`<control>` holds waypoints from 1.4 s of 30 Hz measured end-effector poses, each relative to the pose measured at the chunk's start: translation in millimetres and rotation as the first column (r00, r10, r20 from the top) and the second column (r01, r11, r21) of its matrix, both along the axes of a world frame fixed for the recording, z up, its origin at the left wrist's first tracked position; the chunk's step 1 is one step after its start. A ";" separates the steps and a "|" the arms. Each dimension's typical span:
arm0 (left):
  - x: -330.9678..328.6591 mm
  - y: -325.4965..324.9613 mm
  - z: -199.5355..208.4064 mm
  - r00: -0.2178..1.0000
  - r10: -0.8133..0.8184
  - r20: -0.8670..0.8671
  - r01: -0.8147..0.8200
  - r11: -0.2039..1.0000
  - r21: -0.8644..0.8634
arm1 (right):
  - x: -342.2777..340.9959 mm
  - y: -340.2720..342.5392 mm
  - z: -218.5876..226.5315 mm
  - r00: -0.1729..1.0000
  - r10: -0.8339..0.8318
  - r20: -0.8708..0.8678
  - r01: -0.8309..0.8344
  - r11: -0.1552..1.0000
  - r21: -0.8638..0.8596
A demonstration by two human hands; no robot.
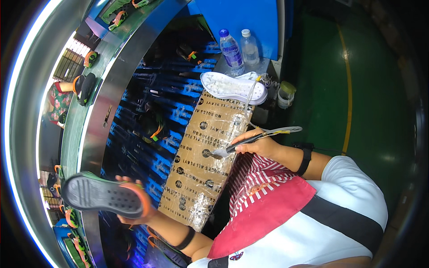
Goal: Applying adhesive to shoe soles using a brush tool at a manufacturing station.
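My left hand grips a shoe around its orange heel, out toward the conveyor on the left. The dark grey sole faces up, with ridges toward the toe and small holes toward the heel. In my right hand is a brush with a black handle, its bristles down over the cardboard-topped table. A thin clear tube runs from the handle toward the table's far end. White shoe soles lie stacked there, the top one filled with whitish bits.
Two plastic bottles stand behind the soles, with a small tub to their right. A curved conveyor carries several shoes along the left. Beyond it another person reaches in. Dark racks with blue strips lie between conveyor and table.
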State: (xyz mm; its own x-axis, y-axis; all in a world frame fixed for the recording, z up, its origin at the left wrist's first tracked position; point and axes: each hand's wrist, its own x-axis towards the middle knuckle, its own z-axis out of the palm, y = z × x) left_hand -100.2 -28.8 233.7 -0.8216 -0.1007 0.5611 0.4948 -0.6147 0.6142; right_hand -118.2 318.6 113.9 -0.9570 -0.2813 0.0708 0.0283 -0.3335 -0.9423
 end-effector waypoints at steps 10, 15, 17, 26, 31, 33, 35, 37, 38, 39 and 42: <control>41.6 63.9 -102.1 0.867 -0.212 0.451 0.076 0.951 0.300 | -1.1 4.8 19.6 0.998 -0.063 0.009 0.062 0.995 0.078; 44.4 96.4 -121.1 0.741 -0.467 0.482 0.162 0.822 0.546 | 2.1 -6.6 45.7 0.999 0.017 -0.030 -0.016 1.000 0.027; 44.9 108.0 -128.8 0.719 -0.457 0.523 0.167 0.845 0.508 | 2.6 -11.0 59.8 0.992 0.067 -0.109 -0.057 0.994 0.089; 59.9 139.1 -148.6 0.640 -0.500 0.583 0.165 0.831 0.532 | -9.0 -52.0 96.2 0.604 0.040 -0.796 0.290 0.919 0.266; 64.6 137.1 -146.2 0.645 -0.386 0.660 0.154 0.911 0.382 | 5.2 -72.4 79.1 0.485 0.181 -0.856 0.297 0.886 0.356; 64.2 130.0 -155.9 0.669 -0.538 0.512 0.250 0.812 0.527 | 11.4 -74.0 74.0 0.488 0.267 -0.831 0.186 0.899 0.398; 63.5 124.2 -154.6 0.671 -0.506 0.542 0.252 0.843 0.476 | 6.9 -71.0 77.5 0.512 0.237 -0.826 0.081 0.944 0.321; 65.8 125.0 -156.7 0.651 -0.440 0.618 0.155 0.875 0.459 | 5.0 -61.8 86.6 0.544 0.182 -0.819 0.120 0.949 0.291; 66.3 127.0 -155.9 0.682 -0.445 0.580 0.165 0.867 0.471 | 4.6 -63.9 85.0 0.542 0.096 -0.835 0.228 0.939 0.256; 67.2 129.8 -155.0 0.682 -0.410 0.605 0.144 0.887 0.439 | 3.9 -65.3 82.0 0.531 0.119 -0.839 0.261 0.919 0.295; 66.5 134.9 -147.4 0.643 -0.359 0.677 0.148 0.925 0.350 | 12.0 -68.7 75.4 0.454 0.263 -0.851 0.243 0.883 0.402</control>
State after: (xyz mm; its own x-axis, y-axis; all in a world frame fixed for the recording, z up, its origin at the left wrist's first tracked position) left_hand -33.7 106.2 86.2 -0.9647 0.1316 -0.2282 -0.2348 -0.8227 0.5178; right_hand -106.1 249.8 189.3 -0.4421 -0.5276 0.7254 -0.8761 0.0804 -0.4754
